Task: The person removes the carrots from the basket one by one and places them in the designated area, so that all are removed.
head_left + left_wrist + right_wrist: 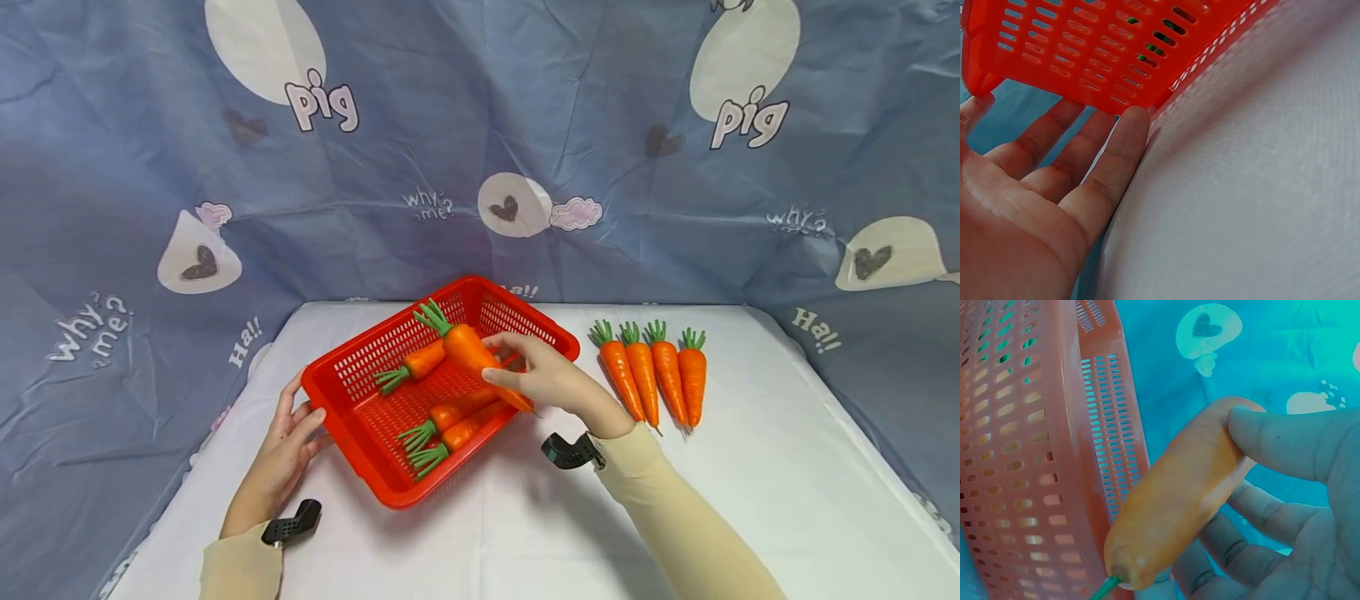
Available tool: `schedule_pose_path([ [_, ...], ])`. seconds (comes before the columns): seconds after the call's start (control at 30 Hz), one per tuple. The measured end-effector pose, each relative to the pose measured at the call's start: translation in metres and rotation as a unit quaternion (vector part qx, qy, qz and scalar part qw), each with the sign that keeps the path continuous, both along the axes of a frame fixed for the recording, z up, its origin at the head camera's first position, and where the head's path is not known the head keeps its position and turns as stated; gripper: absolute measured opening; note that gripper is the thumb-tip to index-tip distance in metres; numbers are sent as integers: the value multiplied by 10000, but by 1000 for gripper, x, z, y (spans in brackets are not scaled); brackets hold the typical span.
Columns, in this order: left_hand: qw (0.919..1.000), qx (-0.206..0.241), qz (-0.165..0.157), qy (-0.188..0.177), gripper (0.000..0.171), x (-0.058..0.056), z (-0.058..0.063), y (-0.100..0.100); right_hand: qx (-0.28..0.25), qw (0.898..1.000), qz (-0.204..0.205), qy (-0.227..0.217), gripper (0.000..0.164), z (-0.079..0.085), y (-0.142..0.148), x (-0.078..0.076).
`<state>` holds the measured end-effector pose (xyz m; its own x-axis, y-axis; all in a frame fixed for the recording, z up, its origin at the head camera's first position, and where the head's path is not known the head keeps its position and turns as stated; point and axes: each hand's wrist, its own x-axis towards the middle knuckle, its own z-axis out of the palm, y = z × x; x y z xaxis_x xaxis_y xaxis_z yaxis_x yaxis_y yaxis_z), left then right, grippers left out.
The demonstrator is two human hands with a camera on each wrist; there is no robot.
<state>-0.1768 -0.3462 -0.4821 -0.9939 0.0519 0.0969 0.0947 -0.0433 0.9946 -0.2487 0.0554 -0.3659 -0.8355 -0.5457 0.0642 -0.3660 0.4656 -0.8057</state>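
Observation:
A red plastic basket (330, 421) with slotted walls stands at an angle in the middle of the white table. My left hand (277, 454) holds its left end, thumb at the rim; the left wrist view has fingertips (1132, 128) against the basket's underside. Above the basket's right part, my right hand (551, 379) grips a carrot (468, 352) between thumb and fingers, its green top toward the back left. Inside the basket lie a carrot (424, 360) near the back wall and two more, one of them the front carrot (468, 427). My right hand hides part of the basket's interior.
Several carrots lie side by side on the table to the right, among them the leftmost carrot (621, 379) and the rightmost carrot (693, 383), tops toward the back. A blue printed cloth (420, 125) hangs behind the white table (750, 483) and along its sides.

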Motion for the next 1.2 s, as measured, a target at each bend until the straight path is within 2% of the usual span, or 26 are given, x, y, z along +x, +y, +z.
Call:
schedule_pose_path([
  [0.4,10000,-20,22,-4,69,1,1,0,-381,9988,-284,-148,47,-7,21,11],
  [0.83,9999,-81,63,-121,70,1,1,0,-557,9937,-777,-579,49,-16,45,25],
  [1.2,9999,-89,62,-69,70,0,0,0,-736,9888,-945,-887,49,-19,64,36],
])
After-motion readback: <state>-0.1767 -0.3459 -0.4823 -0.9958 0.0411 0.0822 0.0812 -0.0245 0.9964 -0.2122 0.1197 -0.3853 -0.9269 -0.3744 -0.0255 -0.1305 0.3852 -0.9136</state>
